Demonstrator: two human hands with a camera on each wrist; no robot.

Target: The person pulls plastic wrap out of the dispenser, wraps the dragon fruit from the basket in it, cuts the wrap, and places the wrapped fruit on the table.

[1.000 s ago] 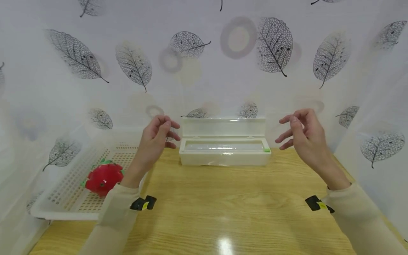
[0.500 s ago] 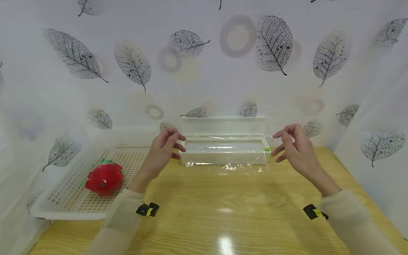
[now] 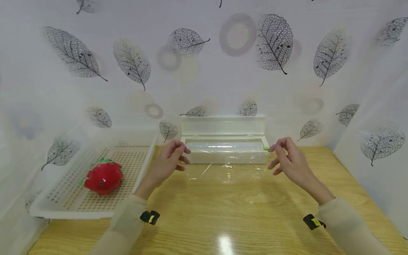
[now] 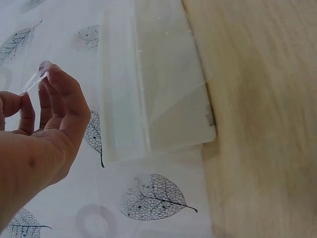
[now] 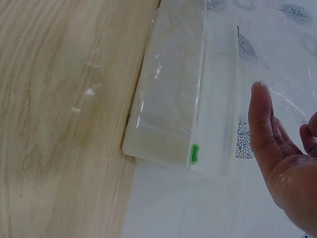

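A sheet of clear cling film (image 3: pixel 227 173) stretches between my two hands in front of the white cling film box (image 3: pixel 223 126). My left hand (image 3: pixel 167 161) pinches the film's left corner; in the left wrist view the film (image 4: pixel 33 83) runs from the thumb to a fingertip. At the other corner my right hand (image 3: pixel 291 164) pinches the film, which spans thumb and finger in the right wrist view. The box's lid stands up at the back, and the film roll (image 3: pixel 223 144) lies inside. A small green slider (image 3: pixel 266 148) is at the box's right end.
To the left, a white perforated plastic basket (image 3: pixel 73 214) stands on the wooden table (image 3: pixel 204 219). A round red object with green leafy parts (image 3: pixel 103 179) lies in it. A leaf-patterned curtain (image 3: pixel 197 81) hangs behind and along both sides.
Both hands have come down, nearer to me and slightly closer together. The cling film between them now reaches in front of the box over the table. The box and basket have stayed put.
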